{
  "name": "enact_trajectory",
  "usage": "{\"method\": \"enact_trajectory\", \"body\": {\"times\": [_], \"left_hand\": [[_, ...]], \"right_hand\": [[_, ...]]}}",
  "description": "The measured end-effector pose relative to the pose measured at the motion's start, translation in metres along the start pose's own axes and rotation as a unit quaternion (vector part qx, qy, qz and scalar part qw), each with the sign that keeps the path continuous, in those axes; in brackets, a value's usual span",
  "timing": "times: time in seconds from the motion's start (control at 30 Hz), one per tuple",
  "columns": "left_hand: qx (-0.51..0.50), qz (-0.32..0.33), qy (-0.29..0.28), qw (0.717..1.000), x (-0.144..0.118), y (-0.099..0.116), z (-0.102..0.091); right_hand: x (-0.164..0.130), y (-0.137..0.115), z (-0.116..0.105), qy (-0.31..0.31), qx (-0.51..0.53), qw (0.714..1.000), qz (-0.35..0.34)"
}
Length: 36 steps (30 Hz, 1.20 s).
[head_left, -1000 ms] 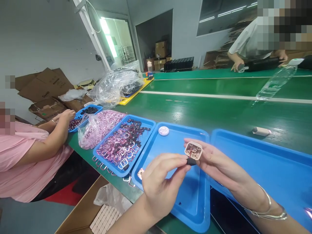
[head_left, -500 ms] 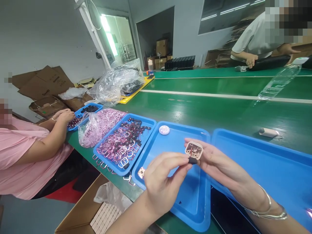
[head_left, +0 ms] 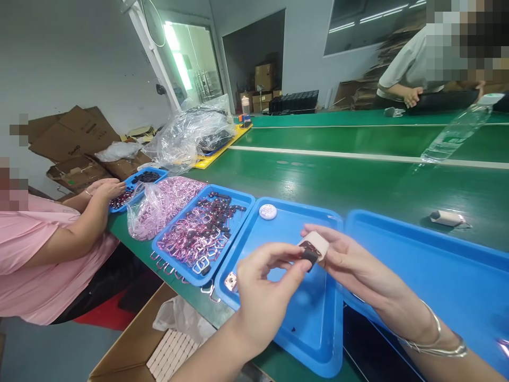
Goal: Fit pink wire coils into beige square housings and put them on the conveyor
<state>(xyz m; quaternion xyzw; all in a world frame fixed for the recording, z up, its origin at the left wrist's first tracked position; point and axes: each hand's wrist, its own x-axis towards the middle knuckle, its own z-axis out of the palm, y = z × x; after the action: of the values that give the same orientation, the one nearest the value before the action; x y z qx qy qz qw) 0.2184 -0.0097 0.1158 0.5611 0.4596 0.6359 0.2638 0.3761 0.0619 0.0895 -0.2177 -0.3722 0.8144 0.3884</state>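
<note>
My right hand (head_left: pixel 353 268) holds a small rose-gold square buckle (head_left: pixel 318 243) between its fingers, tilted edge-on over a blue tray (head_left: pixel 302 323). My left hand (head_left: pixel 264 289) pinches a small black piece (head_left: pixel 309 255) and presses it against the buckle's near side. Both hands hover above the tray, just in front of me. A round white disc (head_left: pixel 268 211) lies at the tray's far end, and another rose-gold buckle (head_left: pixel 229 280) lies at its near left edge.
A blue tray of pink and black buckles (head_left: pixel 202 233) sits left of mine, beside a bag of pink rings (head_left: pixel 159 204). Another blue tray (head_left: pixel 433 265) is at my right. A person in pink works at the left; another stands across the green belt (head_left: pixel 358 180). A plastic bottle (head_left: pixel 457 130) lies there.
The buckle in my right hand has tilted from face-up to edge-on, and my left hand has pushed the black piece up onto it. The small white item on the belt drifted right.
</note>
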Motion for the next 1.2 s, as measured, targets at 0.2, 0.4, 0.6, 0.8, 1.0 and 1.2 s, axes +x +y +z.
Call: {"method": "enact_trajectory", "body": {"times": [0.2, 0.4, 0.6, 0.8, 1.0, 1.2], "left_hand": [[0.012, -0.069, -0.032, 0.997, 0.008, -0.004, 0.001], [0.096, -0.021, -0.011, 0.995, 0.01, -0.008, 0.0], [0.066, -0.027, -0.096, 0.993, 0.013, -0.009, -0.007], [0.037, -0.052, -0.038, 0.997, 0.012, -0.009, -0.007], [0.083, -0.002, -0.066, 0.994, 0.014, -0.005, -0.009], [0.158, 0.059, -0.109, 0.98, 0.02, -0.004, -0.014]], "right_hand": [[0.0, 0.003, 0.0, 0.025, -0.031, 0.999, -0.004], [0.0, 0.006, 0.002, 0.032, -0.062, 0.998, 0.0], [0.001, 0.007, 0.002, 0.041, -0.037, 0.998, 0.004], [0.001, 0.004, 0.001, 0.054, -0.061, 0.997, 0.002], [0.0, 0.001, 0.0, 0.062, -0.122, 0.991, -0.012], [0.0, -0.001, 0.001, 0.072, -0.16, 0.984, -0.014]]}}
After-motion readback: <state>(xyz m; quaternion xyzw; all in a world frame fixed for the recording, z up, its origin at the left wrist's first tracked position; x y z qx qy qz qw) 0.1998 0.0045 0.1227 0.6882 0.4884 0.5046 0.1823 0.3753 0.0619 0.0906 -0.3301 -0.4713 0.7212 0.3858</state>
